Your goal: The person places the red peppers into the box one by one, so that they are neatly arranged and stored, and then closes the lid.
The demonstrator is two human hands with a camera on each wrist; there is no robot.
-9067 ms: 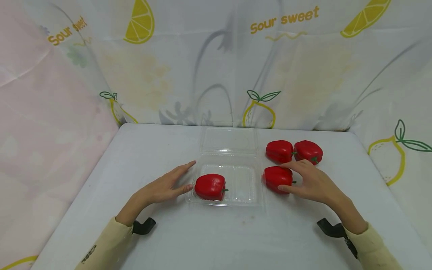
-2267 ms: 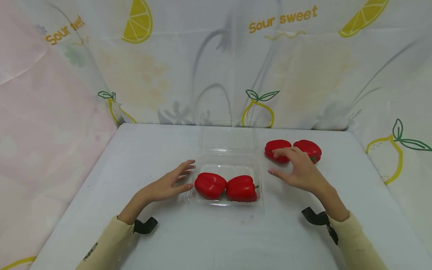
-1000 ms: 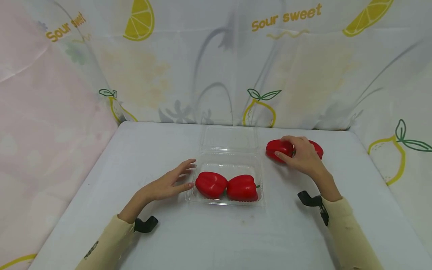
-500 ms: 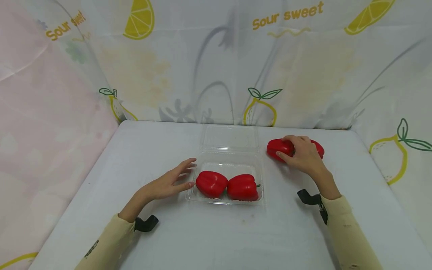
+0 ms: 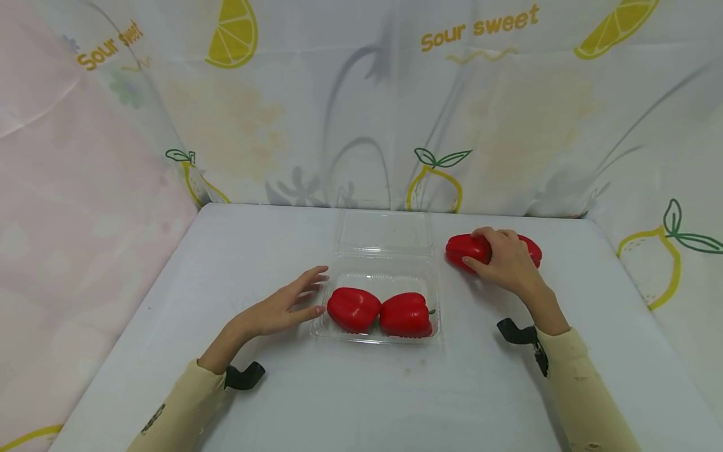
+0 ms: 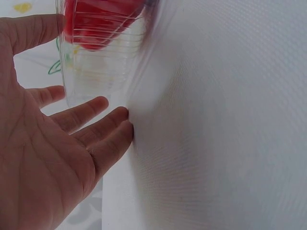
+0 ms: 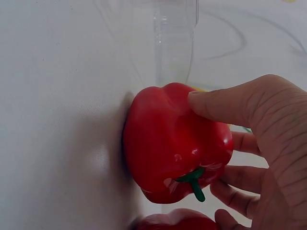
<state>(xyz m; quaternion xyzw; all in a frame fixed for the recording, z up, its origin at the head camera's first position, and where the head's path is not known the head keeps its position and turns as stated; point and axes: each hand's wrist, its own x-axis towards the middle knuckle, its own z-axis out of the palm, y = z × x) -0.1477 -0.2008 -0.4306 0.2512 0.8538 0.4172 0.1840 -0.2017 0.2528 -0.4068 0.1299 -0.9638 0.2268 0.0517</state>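
A glossy, lobed red bell pepper (image 7: 165,134) with a green stem (image 7: 194,182) lies on its side on the white worktop (image 5: 361,402), its long axis running left to right, stem pointing right toward another red pepper (image 5: 533,250). The right hand (image 5: 508,262) pinches it between thumb and fingers. To its left, an open clear plastic clamshell box (image 5: 395,282) holds two red peppers (image 5: 353,309); the left hand (image 5: 277,312), fingers spread, is at its rim.

The head view looks forward and down over the flat white surface (image 5: 361,395). The 2 wrist views look from low and close, tipped sideways: left and head share the clear plastic box (image 5: 390,277), right and head a glossy red bell pepper (image 7: 172,136).
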